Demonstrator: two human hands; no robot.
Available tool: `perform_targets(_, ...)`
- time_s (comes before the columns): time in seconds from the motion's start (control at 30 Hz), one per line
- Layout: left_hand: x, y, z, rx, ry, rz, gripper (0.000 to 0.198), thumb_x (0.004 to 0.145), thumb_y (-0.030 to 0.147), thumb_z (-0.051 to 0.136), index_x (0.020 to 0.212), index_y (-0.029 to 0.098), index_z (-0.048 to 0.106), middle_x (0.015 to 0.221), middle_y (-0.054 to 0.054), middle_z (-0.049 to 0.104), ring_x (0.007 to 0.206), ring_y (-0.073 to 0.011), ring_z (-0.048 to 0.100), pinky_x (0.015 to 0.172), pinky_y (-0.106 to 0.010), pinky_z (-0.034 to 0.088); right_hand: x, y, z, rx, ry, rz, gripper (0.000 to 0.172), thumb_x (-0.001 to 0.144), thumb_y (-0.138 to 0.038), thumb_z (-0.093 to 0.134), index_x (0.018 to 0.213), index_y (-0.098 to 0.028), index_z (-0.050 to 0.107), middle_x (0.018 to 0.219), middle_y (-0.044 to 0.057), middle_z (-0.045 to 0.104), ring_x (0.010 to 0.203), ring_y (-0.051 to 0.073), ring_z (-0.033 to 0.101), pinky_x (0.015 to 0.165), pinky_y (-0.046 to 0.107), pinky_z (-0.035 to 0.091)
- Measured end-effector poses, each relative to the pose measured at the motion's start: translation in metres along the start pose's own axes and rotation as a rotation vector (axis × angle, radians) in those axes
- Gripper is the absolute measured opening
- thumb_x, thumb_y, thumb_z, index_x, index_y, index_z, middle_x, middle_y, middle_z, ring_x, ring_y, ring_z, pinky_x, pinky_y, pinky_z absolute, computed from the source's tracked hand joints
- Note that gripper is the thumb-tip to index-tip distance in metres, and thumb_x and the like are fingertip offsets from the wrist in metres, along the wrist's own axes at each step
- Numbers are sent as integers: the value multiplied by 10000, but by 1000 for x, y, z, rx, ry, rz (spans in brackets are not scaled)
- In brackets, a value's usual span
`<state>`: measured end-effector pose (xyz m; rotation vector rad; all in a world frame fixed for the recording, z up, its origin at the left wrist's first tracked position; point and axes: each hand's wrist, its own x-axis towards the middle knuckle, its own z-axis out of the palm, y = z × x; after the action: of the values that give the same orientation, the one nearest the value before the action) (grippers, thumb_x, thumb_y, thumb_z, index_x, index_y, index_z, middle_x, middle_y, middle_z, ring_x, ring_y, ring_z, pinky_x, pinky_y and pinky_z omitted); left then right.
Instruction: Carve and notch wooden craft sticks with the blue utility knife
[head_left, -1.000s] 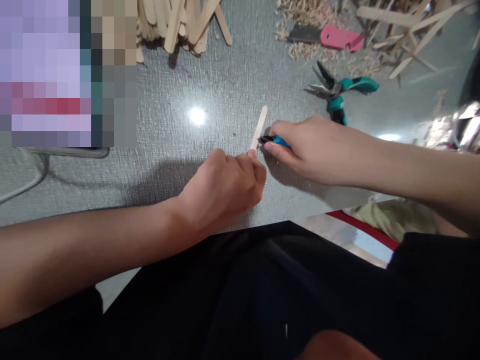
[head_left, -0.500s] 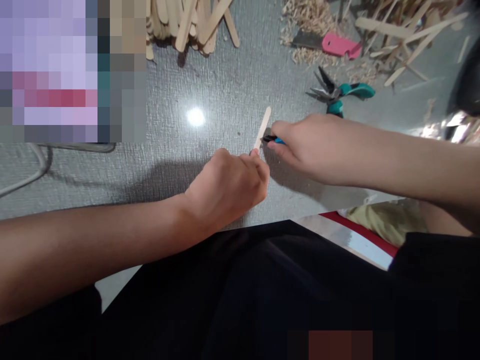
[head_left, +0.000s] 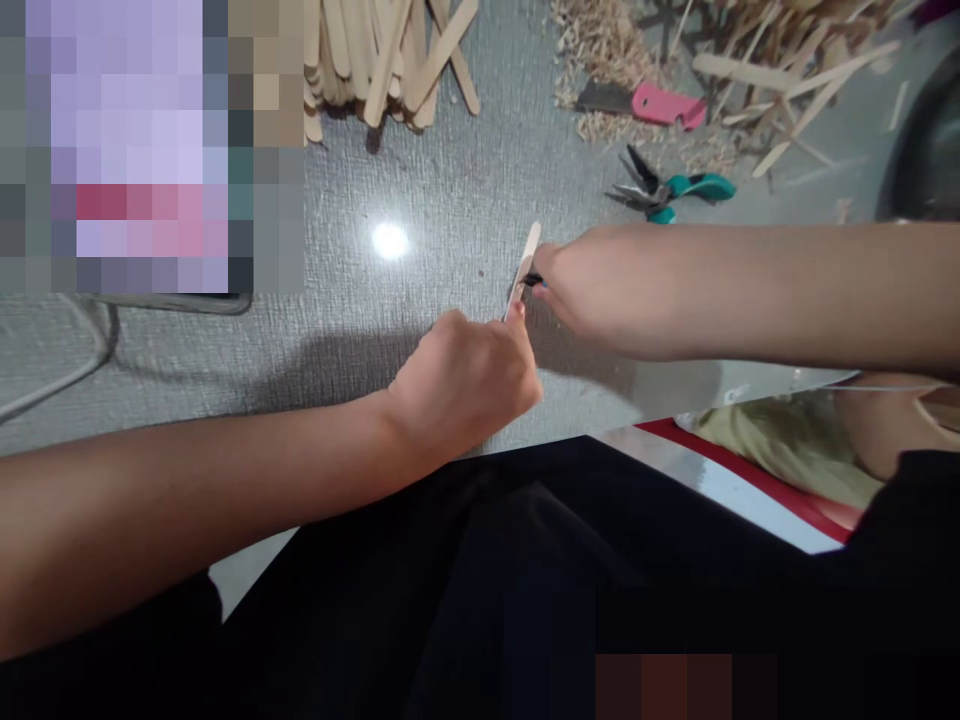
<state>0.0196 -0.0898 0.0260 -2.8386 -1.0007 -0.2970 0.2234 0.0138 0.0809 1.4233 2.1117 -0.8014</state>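
My left hand (head_left: 469, 385) is closed in a pinch on the near end of a flat wooden stick (head_left: 526, 258), which lies on the grey table (head_left: 450, 180) and points away from me. My right hand (head_left: 592, 290) comes in from the right, closed round a small tool with a black tip and blue handle (head_left: 534, 282). The tool's tip touches the right edge of the stick about halfway along. Most of the tool is hidden inside the fist.
A pile of wooden sticks (head_left: 390, 55) lies at the back. Teal-handled pliers (head_left: 667, 190) and a pink-handled knife (head_left: 645, 102) rest at the back right among wood shavings (head_left: 600, 45) and loose sticks (head_left: 780, 80). A blurred patch covers the upper left.
The view has shifted slightly. My right hand has slid a little left, hiding more of the blue handle. The stick stays pinched and the tool tip stays at its edge.
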Motion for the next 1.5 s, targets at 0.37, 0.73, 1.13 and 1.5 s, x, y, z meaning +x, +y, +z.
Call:
perform_targets(0.37, 7, -11, 1, -244, -82, -56, 277, 1093, 144, 651, 1148, 80, 915, 605, -46, 626, 516, -202, 591, 548, -332, 259, -8, 30, 2, 47, -45, -132, 311, 1155, -559, 598, 993, -301, 660, 716, 42, 648, 671, 283, 581, 692, 407, 353)
perform_targets(0.73, 0, -5, 7, -148, -20, -12, 372, 1198, 123, 512, 1255, 20, 865, 675, -65, 730, 546, -184, 662, 546, -320, 312, -33, 5, 21, -34, -69, -9, 286, 1202, -414, 464, 1229, -217, 670, 803, 54, 592, 641, 237, 450, 693, 386, 301)
perform_targets(1.13, 3, -2, 5, -55, -33, 39, 391, 1205, 66, 498, 1243, -28, 876, 663, -68, 723, 520, -188, 656, 556, -346, 254, -33, -3, 27, -40, -25, 59, 302, 1227, -428, 460, 1212, -203, 662, 825, 70, 627, 611, 204, 413, 635, 376, 282)
perform_targets(1.5, 13, -5, -10, -218, -323, 0, 487, 1173, 6, 527, 1605, -8, 752, 740, -68, 733, 622, -180, 673, 591, -329, 246, -31, -8, 23, -75, -61, 117, 334, 1207, -438, 436, 1261, -218, 682, 832, 68, 617, 655, 243, 457, 691, 385, 303)
